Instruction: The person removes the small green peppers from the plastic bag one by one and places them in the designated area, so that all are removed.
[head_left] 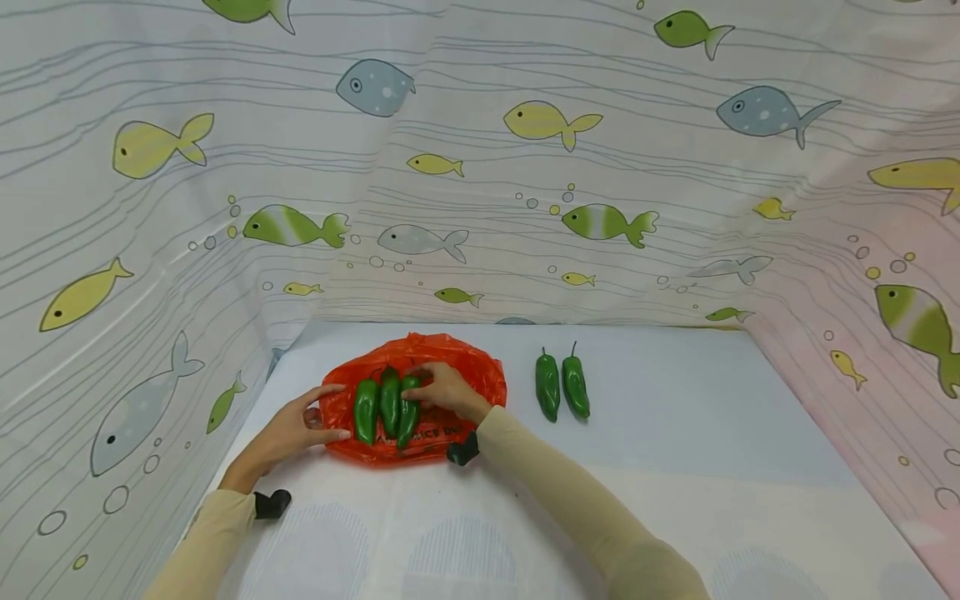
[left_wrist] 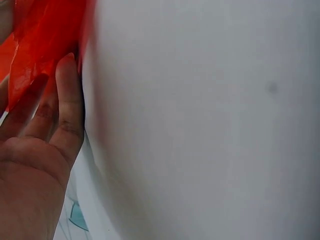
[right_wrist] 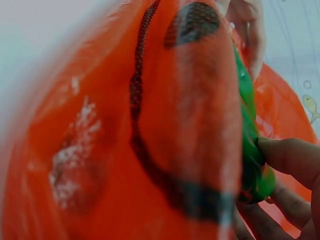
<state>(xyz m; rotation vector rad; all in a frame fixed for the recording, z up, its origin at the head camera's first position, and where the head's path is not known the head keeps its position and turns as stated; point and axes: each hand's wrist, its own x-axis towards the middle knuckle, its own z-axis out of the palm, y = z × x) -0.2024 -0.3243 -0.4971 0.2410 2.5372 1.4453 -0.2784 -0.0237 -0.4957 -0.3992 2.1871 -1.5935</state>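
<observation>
Three green chili peppers lie side by side on a crumpled red plastic bag (head_left: 468, 367): a left one (head_left: 365, 411), a middle one (head_left: 389, 400) and a right one (head_left: 408, 412). My right hand (head_left: 447, 390) holds the right pepper near its stem end. The right wrist view has the thumb (right_wrist: 292, 156) against the green pepper (right_wrist: 248, 145), with other fingers below it and the bag's side in front. At the bag's left edge is my left hand (head_left: 288, 429), thumb and fingers spread apart. In the left wrist view its extended fingers (left_wrist: 69, 95) rest against the red plastic (left_wrist: 45, 35).
To the right of the bag, two more green peppers, one (head_left: 547, 386) beside another (head_left: 576, 386), lie on the white tabletop (head_left: 675, 417). Fish-patterned sheets (head_left: 480, 183) stand around the table at the back and both sides.
</observation>
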